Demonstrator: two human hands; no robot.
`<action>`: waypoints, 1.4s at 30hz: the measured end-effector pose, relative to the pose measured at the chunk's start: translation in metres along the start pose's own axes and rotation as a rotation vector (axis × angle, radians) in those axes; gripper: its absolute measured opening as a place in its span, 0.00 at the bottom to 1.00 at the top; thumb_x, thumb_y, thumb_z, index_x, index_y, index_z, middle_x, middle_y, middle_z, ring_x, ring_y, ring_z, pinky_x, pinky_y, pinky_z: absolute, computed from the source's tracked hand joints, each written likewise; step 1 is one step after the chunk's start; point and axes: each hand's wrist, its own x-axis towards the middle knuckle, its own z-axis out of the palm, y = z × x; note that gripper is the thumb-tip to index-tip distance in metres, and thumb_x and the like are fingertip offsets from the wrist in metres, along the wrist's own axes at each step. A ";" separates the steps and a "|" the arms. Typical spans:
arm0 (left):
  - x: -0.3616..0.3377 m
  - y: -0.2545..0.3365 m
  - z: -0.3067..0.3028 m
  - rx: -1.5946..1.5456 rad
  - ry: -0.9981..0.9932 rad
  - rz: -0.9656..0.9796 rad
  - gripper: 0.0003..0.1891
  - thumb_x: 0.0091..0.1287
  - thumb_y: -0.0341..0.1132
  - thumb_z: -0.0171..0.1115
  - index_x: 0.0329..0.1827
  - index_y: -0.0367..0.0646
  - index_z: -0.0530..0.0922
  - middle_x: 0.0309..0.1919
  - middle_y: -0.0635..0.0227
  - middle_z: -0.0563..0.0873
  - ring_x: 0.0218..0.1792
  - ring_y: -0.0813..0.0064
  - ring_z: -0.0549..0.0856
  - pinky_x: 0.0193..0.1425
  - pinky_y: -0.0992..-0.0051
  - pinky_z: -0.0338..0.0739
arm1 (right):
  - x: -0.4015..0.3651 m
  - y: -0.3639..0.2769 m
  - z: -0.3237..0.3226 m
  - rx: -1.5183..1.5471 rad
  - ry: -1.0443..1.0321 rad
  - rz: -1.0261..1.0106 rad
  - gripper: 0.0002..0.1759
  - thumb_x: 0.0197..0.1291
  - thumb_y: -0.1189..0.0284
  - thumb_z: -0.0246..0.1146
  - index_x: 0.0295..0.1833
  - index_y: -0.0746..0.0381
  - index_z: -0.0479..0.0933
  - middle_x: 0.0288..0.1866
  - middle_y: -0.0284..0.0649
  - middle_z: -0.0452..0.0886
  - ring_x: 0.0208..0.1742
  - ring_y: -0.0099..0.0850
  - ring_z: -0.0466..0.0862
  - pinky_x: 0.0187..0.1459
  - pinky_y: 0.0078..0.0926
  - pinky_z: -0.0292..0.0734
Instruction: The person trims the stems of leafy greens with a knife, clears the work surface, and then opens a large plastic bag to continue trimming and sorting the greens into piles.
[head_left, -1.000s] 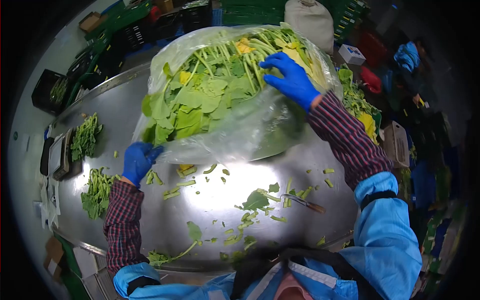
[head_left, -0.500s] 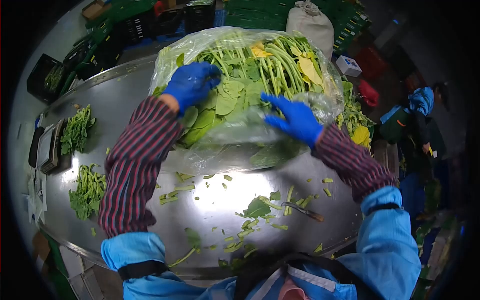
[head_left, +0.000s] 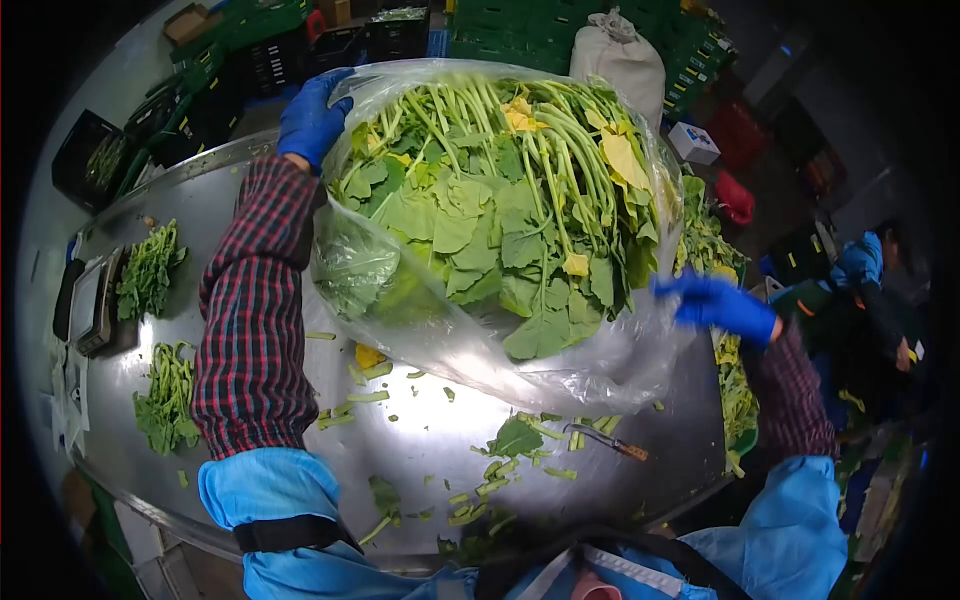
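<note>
Bag of greens lay on bench, long axis near-to-far: stems pointed far, leaves near. L hand & R hand fingers gripped bag edges.

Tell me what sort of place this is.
Probably a vegetable packing or processing room: a big clear bag of leafy greens held over a steel table strewn with trimmings, a knife, and stacked green crates behind.
</note>
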 end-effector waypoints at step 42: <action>-0.291 0.341 0.064 -0.150 -0.510 0.355 0.40 0.46 0.34 0.61 0.66 0.35 0.58 0.55 0.49 0.70 0.52 0.52 0.71 0.61 0.55 0.59 | -0.029 0.045 0.166 1.146 0.510 -0.257 0.37 0.46 0.78 0.67 0.64 0.63 0.61 0.57 0.39 0.73 0.57 0.32 0.74 0.60 0.30 0.69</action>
